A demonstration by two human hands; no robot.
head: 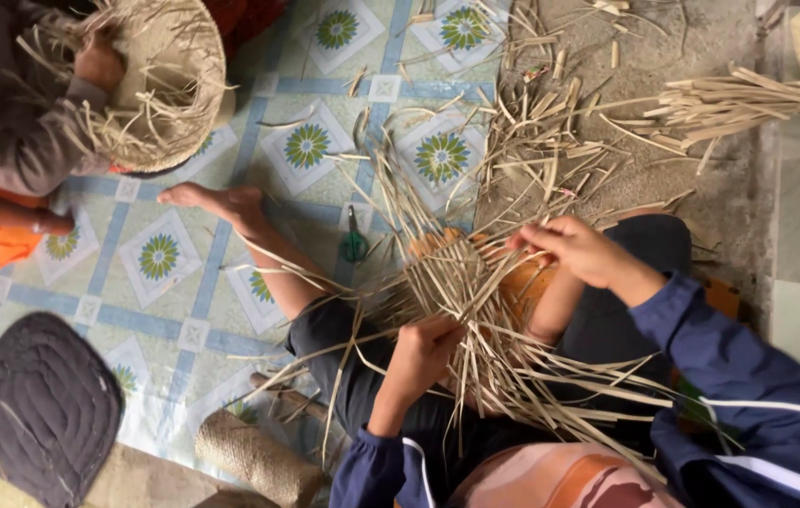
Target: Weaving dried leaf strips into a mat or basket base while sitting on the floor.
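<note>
A partly woven piece of pale straw strips (pixel 461 282) lies over my lap, with loose ends fanning out toward my body. My left hand (pixel 426 350) is closed on strips at the near edge of the weave. My right hand (pixel 577 250) pinches strips at its far right side, above my knee. My bare foot (pixel 216 201) rests stretched out on the patterned floor mat (pixel 160 259).
Green-handled scissors (pixel 354 241) lie on the mat beside the weave. Another person's hand (pixel 99 62) holds a round woven straw piece (pixel 169 89) at the top left. A tied strip bundle (pixel 758 99) and loose scraps lie on concrete. A dark quilted cushion (pixel 42 406) sits at the lower left.
</note>
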